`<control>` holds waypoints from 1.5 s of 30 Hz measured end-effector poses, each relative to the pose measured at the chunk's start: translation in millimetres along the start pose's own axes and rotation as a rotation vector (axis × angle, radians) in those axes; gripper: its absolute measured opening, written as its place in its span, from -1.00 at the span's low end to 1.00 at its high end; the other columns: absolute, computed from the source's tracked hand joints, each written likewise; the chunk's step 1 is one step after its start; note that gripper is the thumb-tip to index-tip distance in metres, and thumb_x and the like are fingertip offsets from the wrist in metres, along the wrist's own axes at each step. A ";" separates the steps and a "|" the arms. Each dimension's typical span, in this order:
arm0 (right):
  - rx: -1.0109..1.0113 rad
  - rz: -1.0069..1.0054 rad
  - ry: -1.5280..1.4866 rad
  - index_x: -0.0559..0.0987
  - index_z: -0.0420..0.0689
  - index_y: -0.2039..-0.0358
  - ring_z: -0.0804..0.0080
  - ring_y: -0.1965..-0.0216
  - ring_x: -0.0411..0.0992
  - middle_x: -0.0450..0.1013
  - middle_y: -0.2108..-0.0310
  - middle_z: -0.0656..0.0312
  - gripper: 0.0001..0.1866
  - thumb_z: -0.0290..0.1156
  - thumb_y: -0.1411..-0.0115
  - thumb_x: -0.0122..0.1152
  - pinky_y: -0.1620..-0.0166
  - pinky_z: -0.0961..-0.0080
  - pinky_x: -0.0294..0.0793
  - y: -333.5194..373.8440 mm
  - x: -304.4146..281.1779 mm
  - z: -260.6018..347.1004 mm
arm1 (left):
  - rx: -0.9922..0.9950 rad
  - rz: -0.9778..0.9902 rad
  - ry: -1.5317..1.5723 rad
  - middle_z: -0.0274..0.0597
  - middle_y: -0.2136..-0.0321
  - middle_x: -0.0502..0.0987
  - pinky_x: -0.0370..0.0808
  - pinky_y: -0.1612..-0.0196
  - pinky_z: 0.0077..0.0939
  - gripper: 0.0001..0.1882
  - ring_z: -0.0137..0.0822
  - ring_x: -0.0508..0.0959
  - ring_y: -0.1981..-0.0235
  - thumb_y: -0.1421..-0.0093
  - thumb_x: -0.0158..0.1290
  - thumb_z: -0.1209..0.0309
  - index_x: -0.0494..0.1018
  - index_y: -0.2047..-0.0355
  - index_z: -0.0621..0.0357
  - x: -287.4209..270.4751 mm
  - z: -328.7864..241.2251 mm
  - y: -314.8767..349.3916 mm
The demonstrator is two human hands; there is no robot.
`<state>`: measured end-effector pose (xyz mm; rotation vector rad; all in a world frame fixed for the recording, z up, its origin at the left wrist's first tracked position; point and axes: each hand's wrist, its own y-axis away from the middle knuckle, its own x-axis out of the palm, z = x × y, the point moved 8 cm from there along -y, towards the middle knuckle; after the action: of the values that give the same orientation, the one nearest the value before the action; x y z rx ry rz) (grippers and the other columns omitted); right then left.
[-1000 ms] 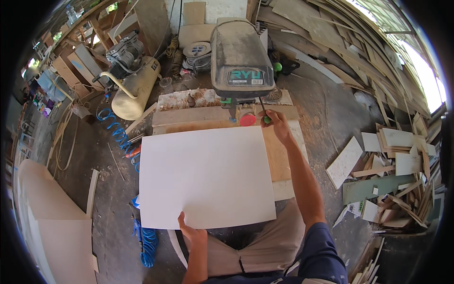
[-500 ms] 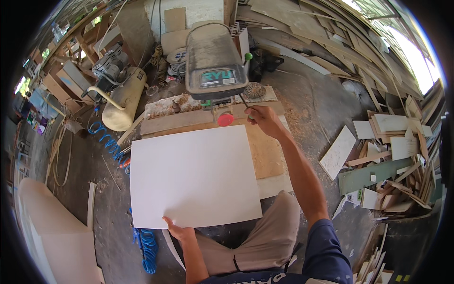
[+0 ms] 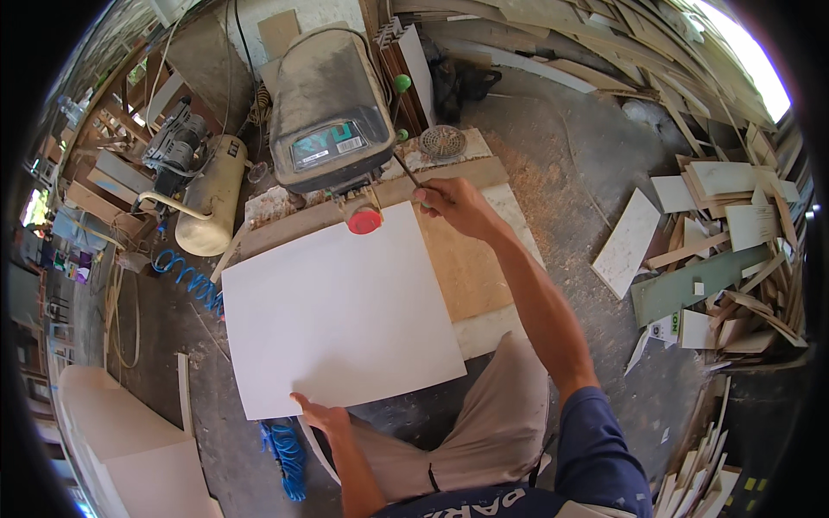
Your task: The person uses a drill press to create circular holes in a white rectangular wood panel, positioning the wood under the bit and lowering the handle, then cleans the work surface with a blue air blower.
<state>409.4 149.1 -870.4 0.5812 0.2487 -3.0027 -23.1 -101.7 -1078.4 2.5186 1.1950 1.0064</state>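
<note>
A large white board [image 3: 337, 311] lies in front of me, its far edge reaching the dusty drill press [image 3: 324, 104]. My left hand [image 3: 325, 416] grips its near edge, thumb on top and fingers hidden underneath. A round red part [image 3: 364, 221] under the press head sits over the far edge of the board. To the right of it, my right hand [image 3: 459, 207] is closed around the end of the press's feed lever [image 3: 406, 167]. Under the white board is a brown wooden panel [image 3: 466, 272], which shows on the right.
An air compressor [image 3: 212, 194] with a coiled blue hose [image 3: 186, 269] stands on the left. Offcuts [image 3: 725, 259] are heaped on the right floor. Long boards [image 3: 553, 43] lean at the back. A round grate [image 3: 442, 142] rests behind my right hand. A pale panel [image 3: 129, 423] stands lower left.
The white board has slid forward and turned slightly, so its far edge now meets the red part. My right hand stays on the lever, and the view has shifted.
</note>
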 end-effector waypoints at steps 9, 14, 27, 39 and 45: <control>-0.030 0.075 0.010 0.57 -0.32 0.36 0.45 0.45 0.49 0.54 0.51 0.19 -0.68 -0.28 -0.38 0.13 0.30 0.41 0.46 -6.3 -5.3 3.3 | 0.117 -0.125 -0.246 -0.07 0.05 0.54 0.62 0.15 -0.26 -0.53 -0.18 0.61 0.18 -0.43 0.04 0.18 0.38 -0.05 0.43 15.2 -11.6 17.4; -0.052 0.099 0.023 0.58 -0.30 0.37 0.43 0.47 0.50 0.55 0.52 0.18 -0.66 -0.25 -0.39 0.12 0.32 0.39 0.47 -9.1 -6.4 4.7 | 0.140 -0.158 -0.278 0.05 -0.01 0.52 0.64 0.10 -0.13 -0.49 -0.07 0.61 0.11 -0.45 -0.01 0.17 0.37 -0.06 0.52 17.9 -6.6 18.2; -0.073 0.225 0.099 0.61 -0.32 0.30 0.45 0.40 0.55 0.58 0.45 0.17 -0.66 -0.24 -0.37 0.17 0.26 0.45 0.53 -13.9 -9.6 7.3 | 0.081 -0.200 -0.232 -0.01 -0.03 0.55 0.68 0.04 -0.02 -0.41 -0.02 0.60 0.02 -0.50 -0.17 0.07 0.46 -0.04 0.50 25.4 -7.7 25.7; -0.070 0.268 0.102 0.61 -0.31 0.33 0.51 0.41 0.54 0.56 0.46 0.20 -0.69 -0.27 -0.37 0.20 0.29 0.49 0.52 -15.1 -7.0 13.7 | 0.309 -0.094 -0.651 -0.08 0.19 0.68 0.57 0.01 -0.15 -0.47 -0.02 0.66 0.16 -0.42 -0.10 0.03 0.51 0.00 0.31 5.0 -16.0 -4.1; -0.060 0.266 0.043 0.60 -0.30 0.36 0.52 0.43 0.54 0.55 0.48 0.22 -0.66 -0.24 -0.37 0.19 0.29 0.49 0.52 -16.8 -10.5 5.6 | 0.279 -0.013 -1.202 -0.14 0.00 0.62 0.51 -0.16 -0.22 -0.32 -0.12 0.56 -0.05 -0.53 -0.51 0.02 0.48 -0.06 0.32 24.4 -15.3 8.1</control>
<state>415.3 165.1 -858.9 0.6198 0.2426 -2.7200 -17.0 -90.9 -1051.2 2.5019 0.9182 -0.7149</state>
